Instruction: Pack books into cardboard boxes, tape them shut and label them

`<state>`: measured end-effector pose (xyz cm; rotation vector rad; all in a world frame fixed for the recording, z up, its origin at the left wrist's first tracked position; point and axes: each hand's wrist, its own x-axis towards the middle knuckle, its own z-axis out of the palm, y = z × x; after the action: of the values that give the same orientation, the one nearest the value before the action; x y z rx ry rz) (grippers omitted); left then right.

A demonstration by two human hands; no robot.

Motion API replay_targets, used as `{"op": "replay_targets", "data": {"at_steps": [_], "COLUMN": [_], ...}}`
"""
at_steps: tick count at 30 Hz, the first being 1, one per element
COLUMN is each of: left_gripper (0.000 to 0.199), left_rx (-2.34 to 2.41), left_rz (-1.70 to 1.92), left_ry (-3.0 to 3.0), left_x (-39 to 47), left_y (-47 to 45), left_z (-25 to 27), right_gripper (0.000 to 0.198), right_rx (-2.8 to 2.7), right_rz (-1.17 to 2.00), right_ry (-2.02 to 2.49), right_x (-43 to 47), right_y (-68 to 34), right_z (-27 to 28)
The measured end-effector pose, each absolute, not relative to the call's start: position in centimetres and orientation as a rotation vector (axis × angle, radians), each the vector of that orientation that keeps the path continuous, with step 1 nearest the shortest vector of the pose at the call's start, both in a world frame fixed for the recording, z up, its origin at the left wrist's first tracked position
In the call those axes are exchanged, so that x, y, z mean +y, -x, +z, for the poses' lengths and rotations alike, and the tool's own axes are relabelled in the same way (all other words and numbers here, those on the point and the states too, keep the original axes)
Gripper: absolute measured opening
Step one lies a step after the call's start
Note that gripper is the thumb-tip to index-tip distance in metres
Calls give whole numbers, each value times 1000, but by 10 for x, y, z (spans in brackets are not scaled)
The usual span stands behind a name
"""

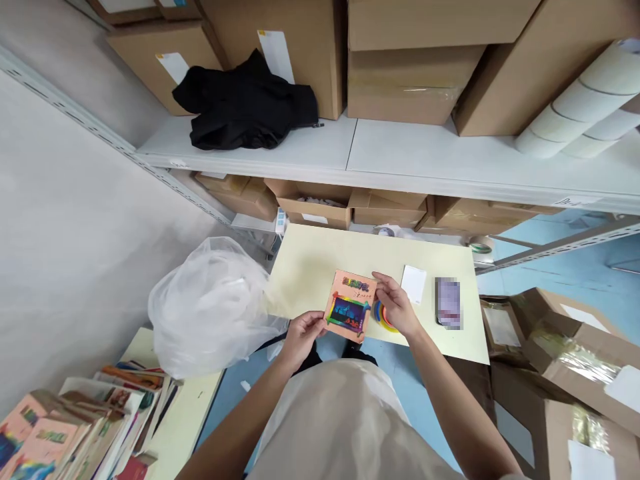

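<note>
A peach-coloured book (349, 308) with a rainbow-framed dark picture on its cover is held up over the table's front edge. My left hand (303, 338) pinches its lower left side between thumb and fingers. At the upper right corner, the fingers of my right hand (397, 305) close on the book's edge. Just under my right hand lie coloured rings (387, 321) in yellow, red and blue, partly covered by that hand. To their right, a white card (414, 284) rests on the pale yellow table (310, 267), with a blurred purple phone-like object (449, 303) beyond it.
A translucent plastic bag (213, 307) bulges at the table's left. Stacked books (95, 427) fill the lower left. Cardboard boxes (565, 360) crowd the right side. Above the table's back runs a shelf (400, 150) bearing boxes, a black garment (250, 103) and white rolls (580, 107).
</note>
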<state>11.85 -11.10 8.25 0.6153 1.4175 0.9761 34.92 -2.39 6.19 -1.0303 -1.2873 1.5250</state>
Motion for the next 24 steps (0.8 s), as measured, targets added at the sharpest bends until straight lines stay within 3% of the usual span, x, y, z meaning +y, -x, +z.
{"op": "replay_targets", "data": {"at_steps": [5, 10, 16, 24], "left_gripper": [41, 42, 67, 34], "left_rx": [1399, 1370, 1100, 1262], "left_rz": [1003, 911, 789, 940], "left_ry": [-635, -814, -1080, -1345], "left_x": [-93, -81, -77, -71], "left_y": [-119, -110, -91, -71], "left_z": [72, 71, 87, 109], "right_gripper": [41, 22, 14, 24], "right_rx": [-1475, -1713, -1769, -1701], "right_rz": [1425, 1130, 846, 1043], "right_ry": [1013, 1160, 1198, 1262], "right_x": [-20, -19, -14, -9], "right_y": [-359, -357, -334, -303], "right_z": [61, 87, 122, 146]}}
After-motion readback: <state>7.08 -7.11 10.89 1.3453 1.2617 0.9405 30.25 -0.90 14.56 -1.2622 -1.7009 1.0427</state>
